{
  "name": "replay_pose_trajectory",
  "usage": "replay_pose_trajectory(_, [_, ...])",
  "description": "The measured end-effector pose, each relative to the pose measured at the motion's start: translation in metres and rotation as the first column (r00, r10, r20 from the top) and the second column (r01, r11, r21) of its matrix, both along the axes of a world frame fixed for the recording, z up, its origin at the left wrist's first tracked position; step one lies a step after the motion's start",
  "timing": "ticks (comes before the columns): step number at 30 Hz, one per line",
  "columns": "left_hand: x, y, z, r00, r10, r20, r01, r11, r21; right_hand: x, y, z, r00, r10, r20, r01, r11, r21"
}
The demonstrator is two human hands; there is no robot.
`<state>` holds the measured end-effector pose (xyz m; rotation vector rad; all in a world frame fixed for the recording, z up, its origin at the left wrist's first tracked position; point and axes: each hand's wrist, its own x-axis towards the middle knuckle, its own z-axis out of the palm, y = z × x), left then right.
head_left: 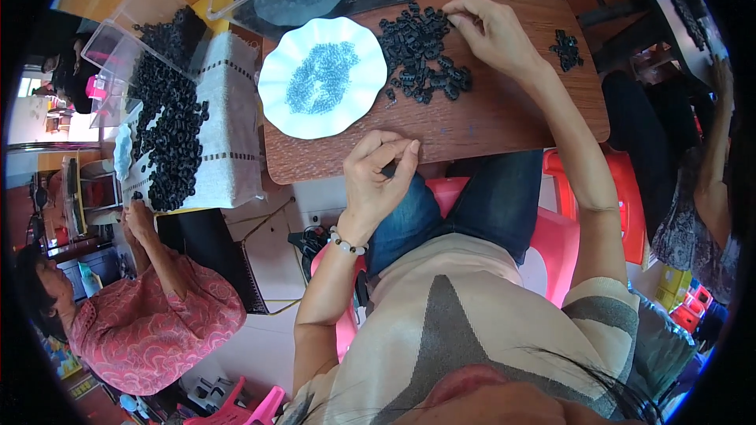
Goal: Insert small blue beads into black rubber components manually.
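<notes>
My right hand (494, 38) is at the right edge of a pile of small black plastic parts (417, 51), thumb and forefinger bent in a pinch at the pile. Whatever lies between those fingertips is too small to make out. Just off the table's near edge, my left hand (380, 177) is held with fingers curled and thumb against forefinger. A dark spot shows inside its curl, but I cannot tell what it is. Left of the pile stands a white scalloped plate (276, 114) with many tiny clear bluish beads (323, 79) spread on it.
The brown wooden table (504, 122) also bears a small group of black parts (565, 50) at right. Clear plastic bins (236, 4) of black parts stand behind. At left, a co-worker in a pink patterned top (157, 315) handles parts at a cloth-covered table (228, 126).
</notes>
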<state>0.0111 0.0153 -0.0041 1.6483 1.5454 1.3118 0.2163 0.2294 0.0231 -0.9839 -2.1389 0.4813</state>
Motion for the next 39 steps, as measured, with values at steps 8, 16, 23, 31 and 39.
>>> replay_pose_trajectory(8, [0.013, 0.073, 0.042, 0.899, 0.060, -0.433, 0.042, 0.974, 0.223, 0.047, -0.020, -0.023, 0.995, -0.070, -0.064, 0.066, 0.996, -0.064])
replay_pose_trajectory(16, [0.044, 0.176, 0.027, 0.617, 0.097, -0.781, 0.074, 0.981, 0.180, 0.053, -0.021, -0.039, 0.984, -0.060, -0.166, 0.034, 0.988, -0.153])
replay_pose_trajectory(23, [0.033, 0.174, 0.027, 0.679, 0.085, -0.729, 0.104, 0.972, 0.211, 0.052, -0.022, -0.037, 0.989, -0.065, -0.135, 0.039, 0.981, -0.191])
replay_pose_trajectory(31, [0.002, 0.081, 0.048, 0.900, -0.023, 0.436, 0.012, 1.000, 0.029, 0.046, -0.033, -0.028, 0.978, -0.111, -0.178, 0.074, 0.977, -0.202])
replay_pose_trajectory(39, [-0.047, 0.006, 0.040, 0.743, 0.152, 0.652, -0.081, 0.987, -0.138, -0.026, -0.087, -0.009, 0.963, 0.259, -0.073, -0.247, 0.959, 0.140])
